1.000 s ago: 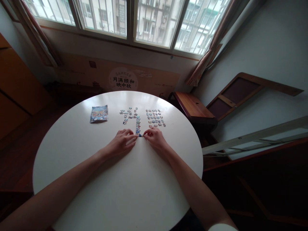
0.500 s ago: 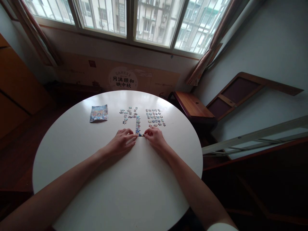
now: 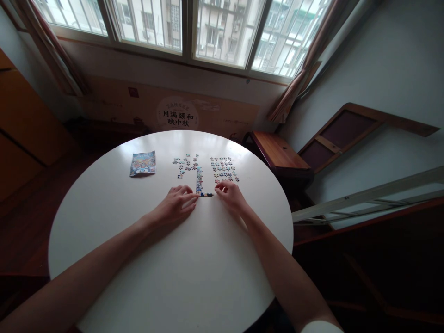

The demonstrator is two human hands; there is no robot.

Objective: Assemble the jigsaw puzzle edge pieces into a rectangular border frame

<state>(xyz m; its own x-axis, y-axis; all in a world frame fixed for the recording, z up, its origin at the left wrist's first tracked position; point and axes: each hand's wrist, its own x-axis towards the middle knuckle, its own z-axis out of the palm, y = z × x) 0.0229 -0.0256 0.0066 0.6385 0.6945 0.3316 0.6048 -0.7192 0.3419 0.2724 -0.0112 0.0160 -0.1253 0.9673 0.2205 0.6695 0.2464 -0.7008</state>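
Note:
An L-shaped strip of joined jigsaw pieces [image 3: 199, 180] lies on the white round table [image 3: 180, 277], with a short dark bottom row running right. At its lower left corner my left hand [image 3: 178, 202] rests on the tabletop, fingers loosely bent and apart, the index fingertip touching the corner. My right hand [image 3: 229, 193] is just past the right end of the bottom row, clear of it. Its fingers are curled but parted, and I see nothing between them. Beyond the hands lie loose jigsaw pieces [image 3: 222, 169] in rows on the right and a scattered group [image 3: 178, 161] on the left.
A printed puzzle picture sheet [image 3: 143, 163] lies on the table's left side. Past the far right edge stands a wooden stool or low table [image 3: 277, 150]. A metal ladder-like frame [image 3: 367, 199] leans at the right. Windows [image 3: 225, 32] line the back wall.
My right hand has drawn a little to the right, off the bottom row, so more of that dark row shows. My left hand has stayed in place.

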